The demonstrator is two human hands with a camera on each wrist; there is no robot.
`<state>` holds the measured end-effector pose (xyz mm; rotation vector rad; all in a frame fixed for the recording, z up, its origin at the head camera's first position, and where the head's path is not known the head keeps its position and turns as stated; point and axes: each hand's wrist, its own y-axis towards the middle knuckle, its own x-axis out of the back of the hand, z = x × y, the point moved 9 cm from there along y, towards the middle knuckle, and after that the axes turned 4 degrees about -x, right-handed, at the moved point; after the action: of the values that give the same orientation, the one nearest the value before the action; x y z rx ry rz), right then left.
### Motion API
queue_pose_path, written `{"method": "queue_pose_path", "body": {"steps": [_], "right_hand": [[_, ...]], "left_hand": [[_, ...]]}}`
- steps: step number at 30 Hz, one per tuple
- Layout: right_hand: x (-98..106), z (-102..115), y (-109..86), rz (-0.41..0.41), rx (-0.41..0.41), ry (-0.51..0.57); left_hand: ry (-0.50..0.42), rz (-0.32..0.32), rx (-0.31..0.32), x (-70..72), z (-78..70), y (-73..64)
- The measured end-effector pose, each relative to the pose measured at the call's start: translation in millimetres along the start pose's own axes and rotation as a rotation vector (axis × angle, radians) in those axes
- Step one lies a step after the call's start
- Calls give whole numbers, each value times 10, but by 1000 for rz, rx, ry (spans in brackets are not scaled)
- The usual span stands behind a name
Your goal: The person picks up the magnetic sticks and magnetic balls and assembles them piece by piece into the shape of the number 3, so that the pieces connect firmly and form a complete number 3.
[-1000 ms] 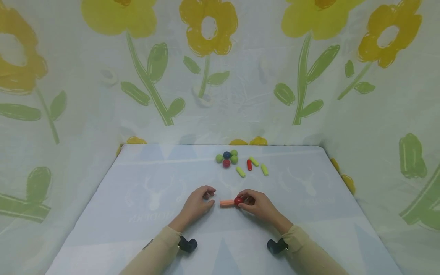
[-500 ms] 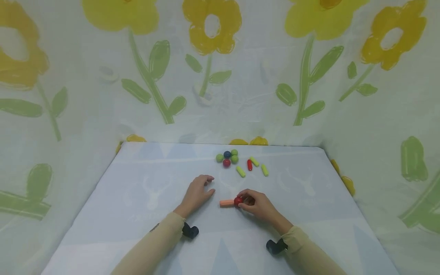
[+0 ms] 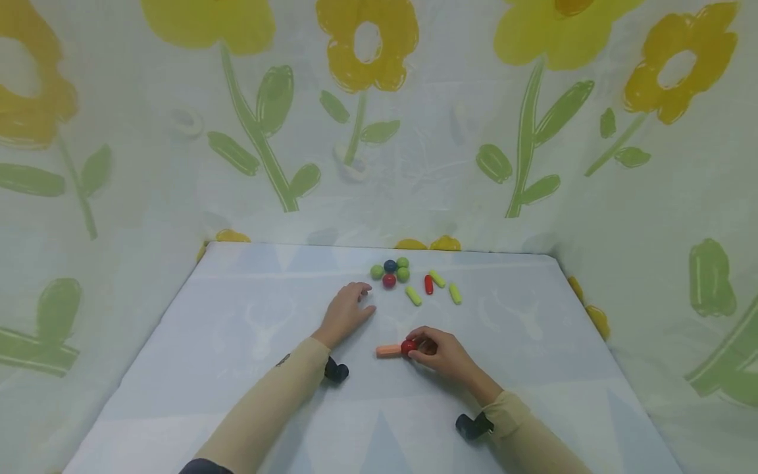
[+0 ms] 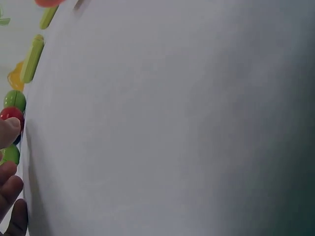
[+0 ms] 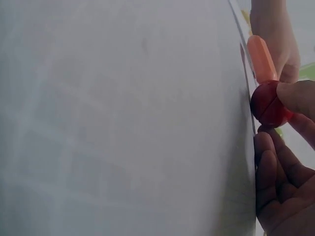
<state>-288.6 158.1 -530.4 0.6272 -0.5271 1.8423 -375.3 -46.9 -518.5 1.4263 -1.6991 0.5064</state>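
Observation:
My right hand (image 3: 444, 355) pinches a red ball (image 5: 268, 104) between thumb and fingers, low over the white table (image 3: 207, 388). Against the ball's left side lies a short orange stick (image 3: 388, 351), end on; whether the two are joined I cannot tell. My left hand (image 3: 345, 314) holds nothing, its fingers apart and loosely bent. It is just short of a cluster of balls: a second red ball (image 3: 389, 280), a dark blue ball (image 3: 390, 266) and several green balls (image 3: 377, 271). In the left wrist view the thumb overlaps that second red ball.
Right of the cluster lie a red stick (image 3: 429, 284) and several yellow-green sticks (image 3: 454, 293). A flower-printed cloth (image 3: 414, 151) rises behind the table and at both sides. Each wrist carries a small black camera (image 3: 472, 426).
My left hand has moved away from the orange stick, forward toward the ball cluster. The right hand keeps its pinch on the red ball and has barely moved.

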Motion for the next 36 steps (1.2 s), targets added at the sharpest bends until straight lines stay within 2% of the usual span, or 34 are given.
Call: {"method": "queue_pose_path", "body": {"steps": [5,13,18,32,36], "right_hand": [[0,-24,9,0,-4,-2],[8,-13,17,1,4,-2],[4,-15,12,8,8,8],[-2,-14,19,6,34,2],[0,-16,18,8,36,1]], "left_hand": [[24,19,6,-29,-2,128],[80,19,-24,-35,-67,295],[64,-9,-53,-40,-118,386],[88,11,-101,-112,-231,516],[88,16,-93,-127,-257,533]]}}
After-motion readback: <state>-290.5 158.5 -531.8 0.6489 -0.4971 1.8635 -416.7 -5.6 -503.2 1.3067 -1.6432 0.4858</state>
